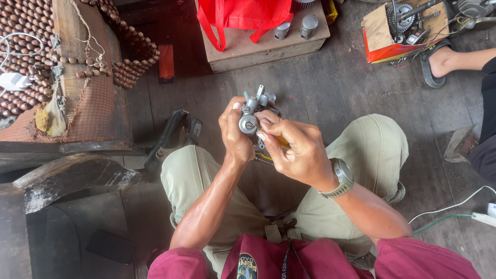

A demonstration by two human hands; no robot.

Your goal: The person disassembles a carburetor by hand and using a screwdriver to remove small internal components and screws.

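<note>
A small grey metal engine part (pixel 254 109), like a carburettor with stubs and a round cap, is held up between my knees. My left hand (pixel 235 135) wraps around its left side, thumb up beside it. My right hand (pixel 295 147) grips it from the right, fingertips pressed on its front face, and a yellow-handled tool (pixel 281 143) shows under the palm. A grey watch (pixel 340 179) sits on my right wrist. I sit with khaki trousers on a dark wooden floor.
A wooden crate (pixel 268 46) ahead carries a red bag (pixel 243 13) and two metal cylinders (pixel 302 26). A beaded seat (pixel 31 41) stands at the left. Another person's sandalled foot (pixel 439 62) and a box of parts (pixel 400 28) are at top right. Cables (pixel 454 212) lie at the right.
</note>
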